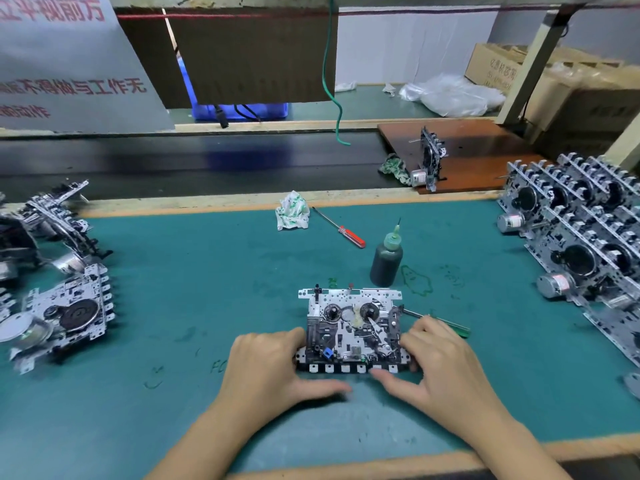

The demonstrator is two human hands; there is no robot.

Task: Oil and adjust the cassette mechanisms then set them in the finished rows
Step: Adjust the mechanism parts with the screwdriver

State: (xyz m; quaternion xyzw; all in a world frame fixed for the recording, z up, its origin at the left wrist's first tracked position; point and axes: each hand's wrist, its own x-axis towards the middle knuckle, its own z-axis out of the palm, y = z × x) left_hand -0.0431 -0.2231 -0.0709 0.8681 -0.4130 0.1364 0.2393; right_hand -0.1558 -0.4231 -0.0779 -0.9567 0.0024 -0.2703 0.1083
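Cassette mechanism [351,332]: lies flat on the green mat [207,271], lower centre of the frame.
Left hand [273,363]: fingers curled round the mechanism's left edge, thumb stretched along the mat.
Right hand [440,362]: grips the right edge and holds a green-handled screwdriver [438,320].
Oil bottle [386,259]: upright just behind the mechanism.
Finished rows [581,230]: right edge.
Red-handled screwdriver [341,228]: centre, near a crumpled rag [292,211].
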